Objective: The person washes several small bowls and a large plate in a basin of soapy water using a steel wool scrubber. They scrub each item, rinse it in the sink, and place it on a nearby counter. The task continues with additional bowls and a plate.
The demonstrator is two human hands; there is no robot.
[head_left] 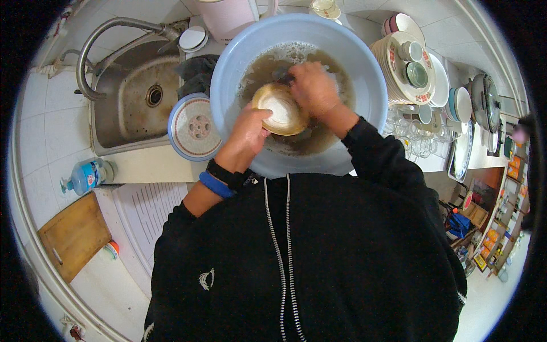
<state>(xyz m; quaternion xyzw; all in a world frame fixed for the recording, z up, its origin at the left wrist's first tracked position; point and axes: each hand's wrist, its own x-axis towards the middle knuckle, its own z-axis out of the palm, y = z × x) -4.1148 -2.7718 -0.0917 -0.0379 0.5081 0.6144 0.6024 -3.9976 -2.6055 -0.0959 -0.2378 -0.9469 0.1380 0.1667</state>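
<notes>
A wide light-blue plastic basin (226, 55) stands before me, part filled with cloudy brown water (316, 141) and foam. My left hand (252, 128) grips the near-left rim of a small yellow-brown dish (277, 109) with a pale, shiny middle, tilted over the water. At the dish's right edge is my right hand (314, 87), blurred, with its fingers curled. Something dark shows beside its fingertips; whether the hand holds it is hidden. Left of the basin sits a round patterned dish with a blue rim (197, 128).
A steel sink (128, 124) with a curved faucet (92, 51) is on the left, near a dark cloth (196, 72) and a pump bottle (87, 175). Stacked plates (399, 51), small cups (416, 75), glasses (421, 137) and a lidded pot (487, 102) crowd the right.
</notes>
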